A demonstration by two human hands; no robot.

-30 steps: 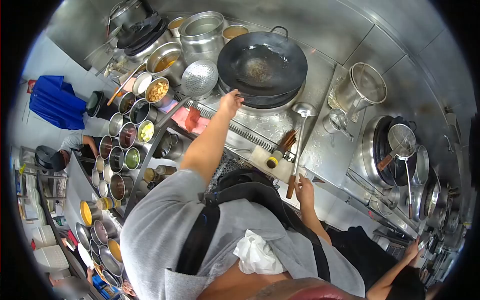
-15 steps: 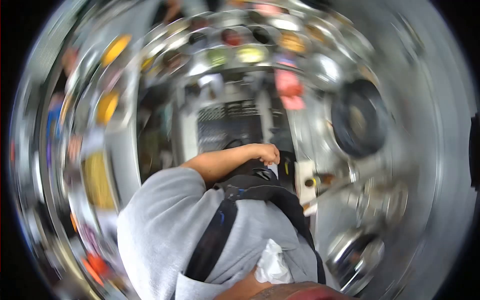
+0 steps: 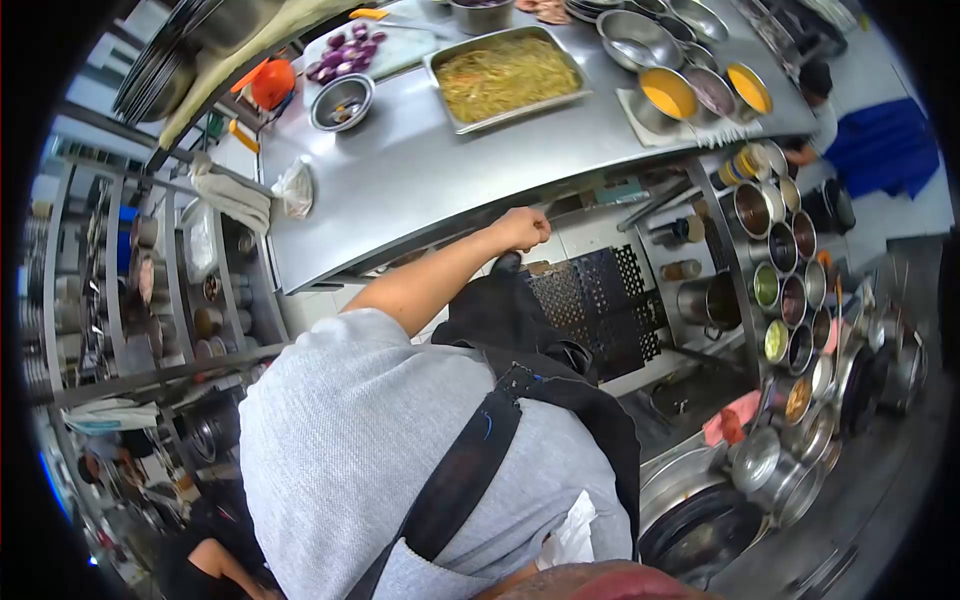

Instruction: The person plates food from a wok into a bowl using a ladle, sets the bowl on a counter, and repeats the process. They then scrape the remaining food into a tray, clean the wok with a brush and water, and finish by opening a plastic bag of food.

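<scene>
Attention is swinging right round: a second ago the left hand (image 3: 522,229) was sitting on the wok handle at the burners, and now the whole body is facing the steel counter (image 3: 400,190) instead. That same arm is stretching forward, and the hand is hovering at the counter's near edge, right where the sheet metal is folding down. The fingers are curling into a closed fist, and I cannot tell whether anything is inside it. The right hand, which was gripping a ladle before, is now staying out of view. So the work is moving off the heat and onto the prep side, with the wok (image 3: 700,530) sitting dark and round at the near right.

The counter is looking flat, brushed and lightly reflective. On its far side a rectangular tray (image 3: 505,75) is holding pale shredded strands, with a small round steel bowl (image 3: 342,100) to its left and purple slices (image 3: 345,50) lying on a board beyond. Two bowls of yellow sauce (image 3: 668,92) are glowing at the far right. A folded cloth (image 3: 235,195) is drooping softly off the left end. Below the hand, a black perforated mat (image 3: 600,300) is showing its stiff grid.
</scene>
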